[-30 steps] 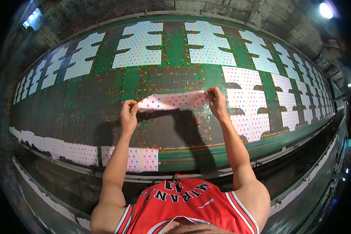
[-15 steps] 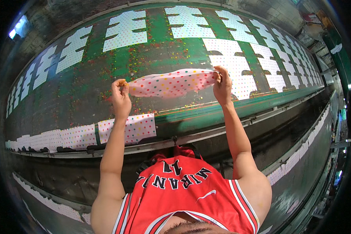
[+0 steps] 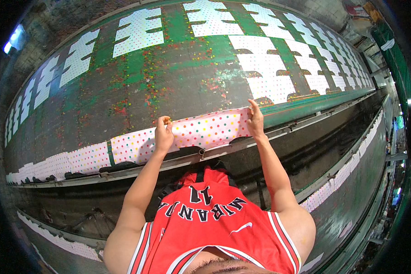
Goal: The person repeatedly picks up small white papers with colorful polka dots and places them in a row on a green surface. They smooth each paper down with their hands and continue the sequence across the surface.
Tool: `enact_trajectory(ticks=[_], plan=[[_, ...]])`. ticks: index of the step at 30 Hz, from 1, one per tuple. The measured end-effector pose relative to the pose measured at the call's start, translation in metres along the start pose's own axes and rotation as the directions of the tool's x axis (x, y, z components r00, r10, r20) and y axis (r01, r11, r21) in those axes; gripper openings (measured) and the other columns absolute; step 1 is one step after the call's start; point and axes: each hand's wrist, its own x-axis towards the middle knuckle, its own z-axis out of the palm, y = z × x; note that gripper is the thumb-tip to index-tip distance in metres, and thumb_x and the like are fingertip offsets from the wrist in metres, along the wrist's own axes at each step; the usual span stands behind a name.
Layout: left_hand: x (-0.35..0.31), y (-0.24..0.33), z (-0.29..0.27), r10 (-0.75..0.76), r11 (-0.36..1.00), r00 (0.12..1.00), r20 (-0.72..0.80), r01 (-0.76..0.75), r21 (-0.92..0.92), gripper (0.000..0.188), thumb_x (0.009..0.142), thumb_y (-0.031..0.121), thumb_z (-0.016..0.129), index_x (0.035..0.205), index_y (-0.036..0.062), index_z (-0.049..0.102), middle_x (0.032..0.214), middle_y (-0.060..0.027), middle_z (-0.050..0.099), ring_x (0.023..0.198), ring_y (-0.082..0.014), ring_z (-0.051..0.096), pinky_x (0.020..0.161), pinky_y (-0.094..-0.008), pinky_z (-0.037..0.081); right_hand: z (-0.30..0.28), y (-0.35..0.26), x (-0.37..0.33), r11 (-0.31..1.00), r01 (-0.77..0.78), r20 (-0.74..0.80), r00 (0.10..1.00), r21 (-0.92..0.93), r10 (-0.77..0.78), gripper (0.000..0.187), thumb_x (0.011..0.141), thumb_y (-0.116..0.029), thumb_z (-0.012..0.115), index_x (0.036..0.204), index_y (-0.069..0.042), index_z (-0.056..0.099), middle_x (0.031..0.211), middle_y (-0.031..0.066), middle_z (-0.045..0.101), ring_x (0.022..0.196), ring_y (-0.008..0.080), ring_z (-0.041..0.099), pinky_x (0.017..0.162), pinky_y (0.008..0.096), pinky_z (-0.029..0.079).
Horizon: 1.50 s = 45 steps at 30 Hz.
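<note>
1. L hand (image 3: 164, 134), x1: I log thumb + fingers pinched on L end of dotted cloth (image 3: 210, 128).
2. R hand (image 3: 255, 121), x1: clamped on same cloth's R end, nr upper corner; hands well apart.
3. Dotted cloth, x1: white w/ multicol. dots, spread betw. hands at near edge of surface (image 3: 178, 96); from my remote feed can't tell if fully resting.
4. Dotted strips (image 3: 130, 147), sev.: row along near edge, L of cloth.
5. Notched sheets (image 3: 266, 64), sev.: white, dotted, flat, far side + R.

Dotted strip (image 3: 210, 130) partly behind hands (image 3: 164, 137)
</note>
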Motion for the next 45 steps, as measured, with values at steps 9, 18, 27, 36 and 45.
enact_trajectory(ticks=[9,18,27,36,45], plan=[[0.034,-0.039,0.03,-0.131,0.967,0.991,0.017,0.124,0.224,0.02,0.095,0.01,0.059,0.113,0.0028,0.056,0.095,-0.0164,0.068,0.091,-0.0295,0.067,0.08,-0.0396,0.051,0.042,0.046,0.029,0.997,0.013,0.108,0.994,-0.081,-0.004,0.057,0.084,0.009,0.056,0.137,-0.009,0.047,0.119,0.0196,0.062,0.106,0.0392,0.061,0.089,0.0456,0.049],[0.053,0.018,0.049,-0.082,0.821,0.996,-0.024,0.081,0.565,0.024,0.093,0.014,0.06,0.113,0.0027,0.056,0.109,-0.0186,0.063,0.102,-0.0389,0.062,0.086,-0.0501,0.049,-0.038,0.099,0.066,0.991,-0.035,0.202,0.977,-0.126,0.061,0.042,0.092,-0.001,0.056,0.133,-0.005,0.05,0.114,0.0231,0.064,0.104,0.0383,0.063,0.088,0.0452,0.049],[0.097,0.088,0.237,-0.042,0.91,0.971,0.237,-0.061,0.41,0.015,0.091,0.014,0.062,0.098,0.0006,0.064,0.098,-0.0203,0.066,0.099,-0.0399,0.063,0.085,-0.0486,0.049,-0.159,0.209,0.152,0.971,-0.173,0.167,0.965,-0.162,0.2,0.03,0.094,-0.014,0.062,0.121,-0.002,0.061,0.103,0.0202,0.069,0.095,0.0334,0.067,0.083,0.0433,0.052],[0.152,0.121,0.398,0.076,0.929,0.983,0.165,-0.13,0.348,0.014,0.089,0.011,0.063,0.098,0.0008,0.066,0.099,-0.0192,0.063,0.098,-0.0398,0.062,0.084,-0.0496,0.049,-0.213,0.303,0.227,0.963,-0.101,0.149,0.979,-0.251,0.142,0.021,0.089,-0.015,0.065,0.105,-0.003,0.07,0.099,0.0185,0.068,0.096,0.0352,0.065,0.085,0.0438,0.05],[0.157,0.133,0.419,0.002,0.875,0.987,0.158,-0.078,0.477,0.011,0.086,0.008,0.065,0.096,0.0031,0.066,0.099,-0.0189,0.063,0.096,-0.0382,0.063,0.084,-0.0494,0.049,-0.198,0.331,0.284,0.931,-0.089,0.179,0.971,-0.354,0.161,0.017,0.084,-0.016,0.072,0.096,-0.005,0.069,0.101,0.0196,0.062,0.1,0.0371,0.061,0.087,0.0468,0.049]])
